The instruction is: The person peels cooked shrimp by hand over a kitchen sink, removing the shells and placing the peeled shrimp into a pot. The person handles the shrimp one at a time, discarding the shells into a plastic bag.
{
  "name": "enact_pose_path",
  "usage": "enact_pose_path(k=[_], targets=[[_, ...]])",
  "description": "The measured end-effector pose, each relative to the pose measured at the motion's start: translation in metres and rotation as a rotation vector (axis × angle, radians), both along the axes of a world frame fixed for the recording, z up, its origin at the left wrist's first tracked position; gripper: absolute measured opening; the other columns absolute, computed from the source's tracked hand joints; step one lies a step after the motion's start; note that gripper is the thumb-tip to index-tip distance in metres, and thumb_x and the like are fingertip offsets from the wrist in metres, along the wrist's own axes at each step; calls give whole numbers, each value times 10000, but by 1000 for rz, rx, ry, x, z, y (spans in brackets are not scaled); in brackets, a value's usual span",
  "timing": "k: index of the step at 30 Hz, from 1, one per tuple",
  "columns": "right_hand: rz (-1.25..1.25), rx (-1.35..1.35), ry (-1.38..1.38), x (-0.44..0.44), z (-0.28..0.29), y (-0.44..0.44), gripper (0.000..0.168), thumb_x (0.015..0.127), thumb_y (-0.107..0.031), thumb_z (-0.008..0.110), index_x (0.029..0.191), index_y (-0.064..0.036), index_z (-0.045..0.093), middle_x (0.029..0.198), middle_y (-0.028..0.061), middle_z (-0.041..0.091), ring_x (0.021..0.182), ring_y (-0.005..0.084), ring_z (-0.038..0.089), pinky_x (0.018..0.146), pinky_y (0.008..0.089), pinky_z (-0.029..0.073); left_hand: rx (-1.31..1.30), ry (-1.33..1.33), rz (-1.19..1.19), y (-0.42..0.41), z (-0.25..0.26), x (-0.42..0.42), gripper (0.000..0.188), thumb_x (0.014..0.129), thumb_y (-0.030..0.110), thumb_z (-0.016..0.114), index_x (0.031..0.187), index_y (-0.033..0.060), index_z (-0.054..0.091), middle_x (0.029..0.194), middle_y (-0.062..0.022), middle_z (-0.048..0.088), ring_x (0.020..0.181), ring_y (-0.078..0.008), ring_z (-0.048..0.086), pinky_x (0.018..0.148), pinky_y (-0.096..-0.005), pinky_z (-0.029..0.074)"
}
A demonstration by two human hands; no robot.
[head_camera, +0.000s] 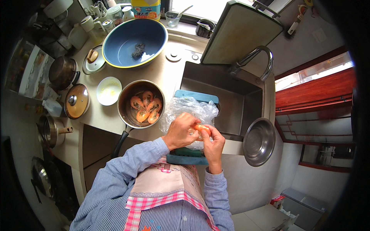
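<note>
Between the fingertips of both hands is an orange cooked shrimp point(202, 129). My left hand point(182, 130) pinches one end of it, and my right hand point(213, 139) grips the other. Beneath them, a crumpled clear plastic bag point(189, 107) lies over a blue plastic rack point(196, 96) at the sink's left edge. To the left stands a saucepan point(122, 115) with several whole orange shrimps point(147, 106) in it. Its black handle points toward me. Whatever lies in the bag directly below my hands is mostly hidden.
A white bowl point(109, 91) with yellowish bits and a glass lid point(76, 101) sit left of the saucepan. Behind is a large blue basin point(124, 37) holding a steel scourer point(138, 50). A cutting board point(242, 31) leans behind the sink point(231, 115), near the faucet point(267, 60). A metal basin point(259, 142) rests at the right.
</note>
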State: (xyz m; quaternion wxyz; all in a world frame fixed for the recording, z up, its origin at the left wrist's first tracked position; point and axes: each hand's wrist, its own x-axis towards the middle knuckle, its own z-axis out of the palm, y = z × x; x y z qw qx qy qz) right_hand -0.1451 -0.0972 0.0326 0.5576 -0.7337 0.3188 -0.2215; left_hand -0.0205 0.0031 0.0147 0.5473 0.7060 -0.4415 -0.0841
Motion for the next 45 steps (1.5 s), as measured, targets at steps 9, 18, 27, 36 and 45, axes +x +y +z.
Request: enact_pose_path(k=[9, 18, 27, 36, 45], targets=[[24, 96, -47, 0, -2, 1, 220, 839, -51, 696, 1048, 13, 682, 942, 99, 718, 858, 154, 681, 780, 295, 534, -1, 128, -73, 8, 4, 5, 230, 709, 81, 741, 913, 22, 652, 844, -113, 649, 796, -254, 622, 709, -336, 518], [56, -242, -38, -1, 5, 1, 253, 758, -35, 717, 1008, -22, 681, 924, 146, 707, 819, 270, 702, 734, 332, 543, 20, 164, -180, 8, 7, 9, 238, 734, 100, 708, 946, 3, 661, 858, -127, 661, 818, -244, 634, 725, -332, 535], [51, -293, -36, -4, 3, 3, 230, 767, -47, 733, 988, -16, 677, 906, 137, 709, 793, 244, 709, 699, 335, 556, 52, 190, -211, 9, 12, 10, 251, 721, 88, 690, 956, 6, 658, 910, -139, 651, 890, -277, 631, 786, -350, 533], [4, 216, -133, -1, 6, 3, 95, 883, 40, 639, 974, 62, 620, 864, 95, 698, 770, 121, 693, 639, 232, 577, -54, -274, -95, 5, 16, 4, 267, 672, 55, 750, 922, 75, 661, 965, -87, 629, 1026, -319, 607, 862, -399, 525], [31, 166, -74, -1, -1, -4, 76, 847, 13, 671, 894, 35, 616, 803, 66, 688, 708, 80, 643, 615, 227, 530, -10, -369, -74, 4, 15, 1, 242, 657, 106, 757, 876, 79, 658, 902, -71, 643, 948, -279, 639, 779, -385, 528]])
